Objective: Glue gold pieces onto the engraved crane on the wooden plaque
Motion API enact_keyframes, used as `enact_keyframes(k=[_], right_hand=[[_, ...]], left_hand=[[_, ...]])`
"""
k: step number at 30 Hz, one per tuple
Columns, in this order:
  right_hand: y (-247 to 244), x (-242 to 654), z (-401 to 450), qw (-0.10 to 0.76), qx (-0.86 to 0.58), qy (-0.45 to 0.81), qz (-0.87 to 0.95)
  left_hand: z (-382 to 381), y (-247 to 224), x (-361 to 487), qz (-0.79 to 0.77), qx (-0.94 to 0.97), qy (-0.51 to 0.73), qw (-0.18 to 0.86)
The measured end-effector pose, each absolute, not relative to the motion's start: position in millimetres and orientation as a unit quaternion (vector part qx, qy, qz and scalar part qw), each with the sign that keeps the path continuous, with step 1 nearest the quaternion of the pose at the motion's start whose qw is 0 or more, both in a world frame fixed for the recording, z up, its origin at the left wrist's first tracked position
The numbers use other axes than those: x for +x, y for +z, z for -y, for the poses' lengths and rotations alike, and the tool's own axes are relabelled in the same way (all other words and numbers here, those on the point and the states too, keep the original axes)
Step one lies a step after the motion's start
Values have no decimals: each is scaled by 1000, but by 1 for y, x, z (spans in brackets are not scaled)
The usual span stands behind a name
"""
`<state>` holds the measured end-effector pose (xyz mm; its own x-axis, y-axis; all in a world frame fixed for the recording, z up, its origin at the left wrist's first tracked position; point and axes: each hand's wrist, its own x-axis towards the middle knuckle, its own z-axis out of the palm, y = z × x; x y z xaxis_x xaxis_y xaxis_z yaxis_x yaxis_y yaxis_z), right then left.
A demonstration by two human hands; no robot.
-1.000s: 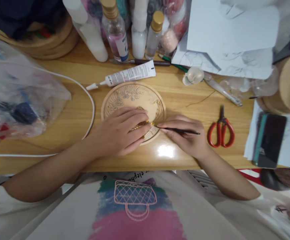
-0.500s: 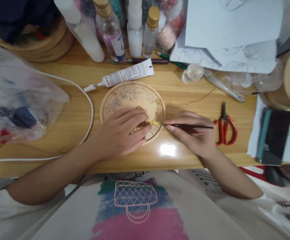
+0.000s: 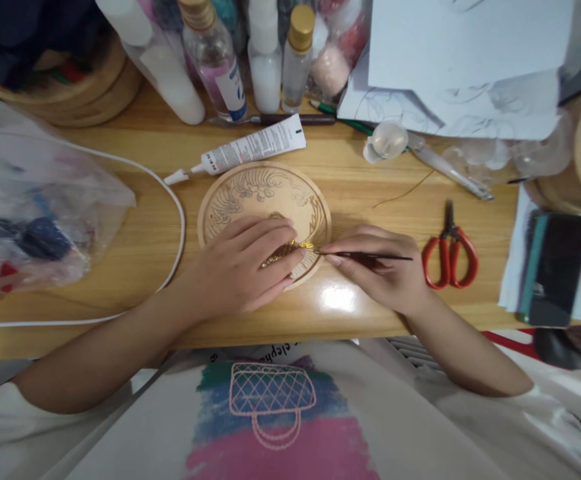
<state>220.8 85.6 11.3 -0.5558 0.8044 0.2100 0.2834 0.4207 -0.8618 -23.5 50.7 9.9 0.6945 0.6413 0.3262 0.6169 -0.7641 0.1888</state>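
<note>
A round wooden plate (image 3: 270, 175) with dark line drawings of waves lies on the table. My left hand (image 3: 243, 263) rests over its lower part, fingers bent round a gold, glittering piece (image 3: 277, 253) on the plate. Between the thumb and fingers of my right hand (image 3: 380, 267) is a thin dark tool (image 3: 390, 257), held nearly level. Its tip meets the plate's right side, close to gold strands by my left fingertips. What my left palm covers is hidden.
Red-handled pliers (image 3: 450, 260) lie right of my right hand, then a phone (image 3: 557, 270). A glue tube (image 3: 255, 147) lies behind the plate, below several bottles. A white cable (image 3: 183, 227) curves at left beside a plastic bag (image 3: 45, 207). Papers (image 3: 470, 53) lie at back right.
My right hand and the thin tool have shifted slightly left, the tip now further over the plate. My left hand stays in place. The view has shifted a little.
</note>
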Motion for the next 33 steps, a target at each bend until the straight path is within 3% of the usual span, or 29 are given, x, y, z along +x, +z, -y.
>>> enact_keyframes(k=[33], right_hand=[[9,220,-88,335,-350,435,759]], left_hand=[[-51,10,-24,-342,917,199,47]])
